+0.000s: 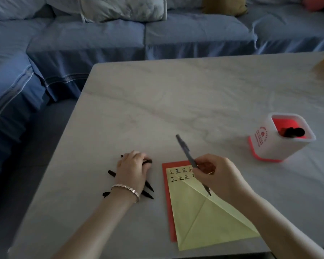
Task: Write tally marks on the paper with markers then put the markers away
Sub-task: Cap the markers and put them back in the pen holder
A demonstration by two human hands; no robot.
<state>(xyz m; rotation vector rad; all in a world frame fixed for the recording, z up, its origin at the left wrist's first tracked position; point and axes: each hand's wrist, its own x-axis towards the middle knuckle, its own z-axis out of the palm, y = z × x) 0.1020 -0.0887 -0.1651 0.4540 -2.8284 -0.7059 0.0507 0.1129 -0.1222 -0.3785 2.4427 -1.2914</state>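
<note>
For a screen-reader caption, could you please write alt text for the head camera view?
The right hand holds a marker over yellow paper bearing two rows of tally marks, while the left hand rests on loose black markers on a marble table. A white pen holder stands to the right.

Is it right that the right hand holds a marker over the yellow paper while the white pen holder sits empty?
Not quite: the head view shows the pen holder has dark markers inside. The right hand does hold a marker over the yellow paper.
</note>
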